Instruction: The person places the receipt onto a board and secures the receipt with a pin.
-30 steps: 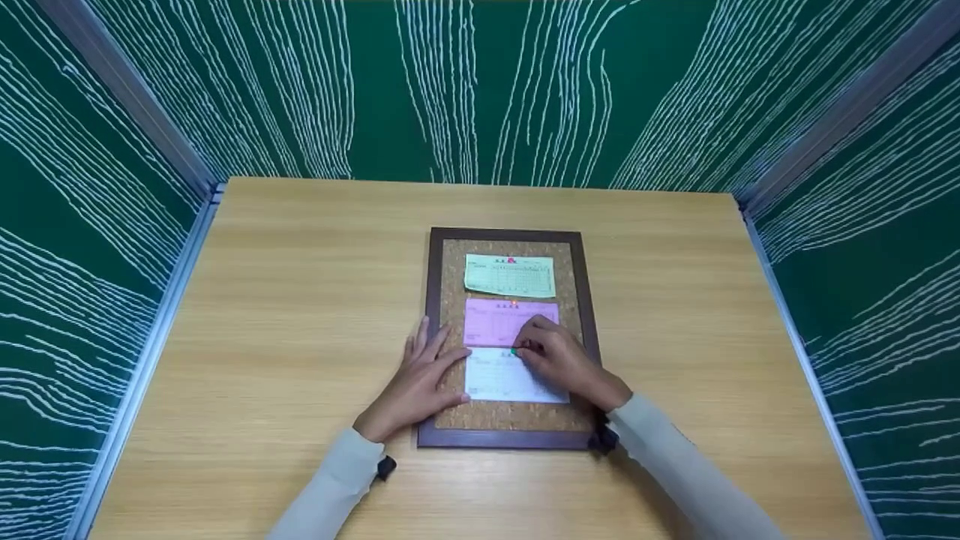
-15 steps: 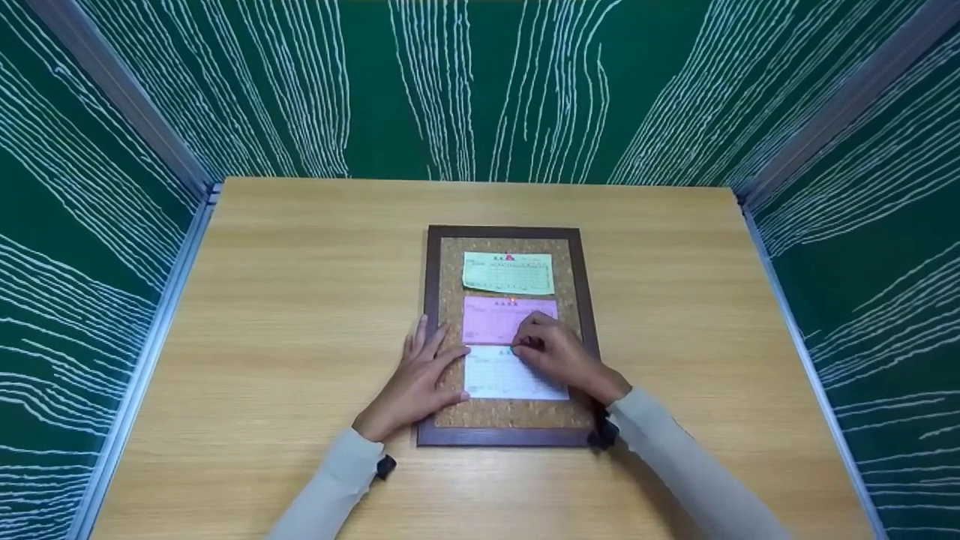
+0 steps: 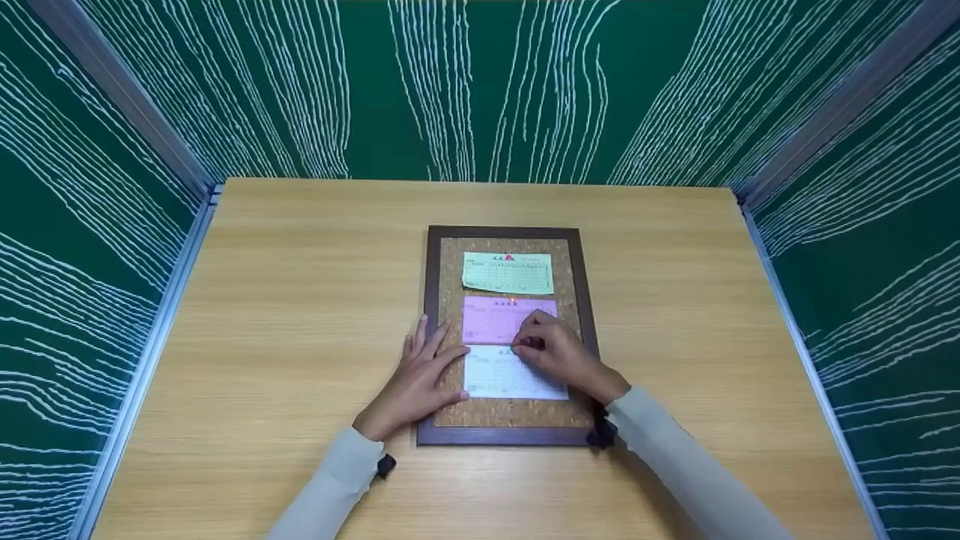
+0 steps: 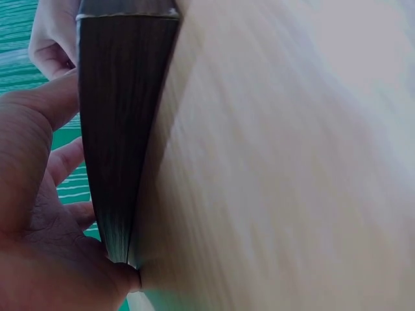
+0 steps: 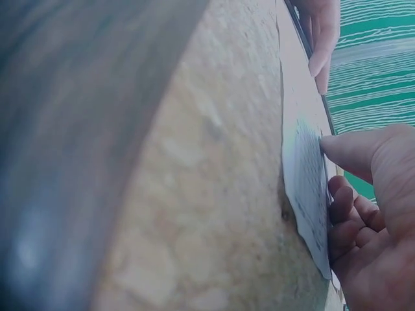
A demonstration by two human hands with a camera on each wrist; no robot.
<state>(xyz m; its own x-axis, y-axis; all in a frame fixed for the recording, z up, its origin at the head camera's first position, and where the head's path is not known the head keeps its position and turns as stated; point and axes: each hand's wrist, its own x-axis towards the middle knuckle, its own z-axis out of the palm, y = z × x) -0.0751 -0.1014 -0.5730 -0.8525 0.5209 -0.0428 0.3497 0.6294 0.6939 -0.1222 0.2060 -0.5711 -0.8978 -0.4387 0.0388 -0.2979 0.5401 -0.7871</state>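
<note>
Green panels with white wavy lines are walling in three sides of the wooden table, leaving plenty of bare tabletop left, right and beyond the work. Sitting at centre is the cork board in a dark frame, long axis running away from the person. Three slips are lying on it in a column: green slip farthest, pink slip in the middle, white slip nearest, each with its long axis across the board. The left hand is resting flat over the board's left frame edge, fingers straight and spread, fingertips reaching onto the cork just beside the white slip's left edge — holding nothing. The right hand is curling over the seam where pink and white slips meet, fingertips pinching a small green pushpin at the white slip's top edge near its middle. So the pin is lying directly under the right fingertips, and the right hand is the nearer one; the left is sitting off to the side. Right wrist view is showing the thumb pressing at the white slip's edge against the cork. Red pin heads are marking the tops of the green and pink slips. Cork below the white slip is showing bare down to the near frame.
</note>
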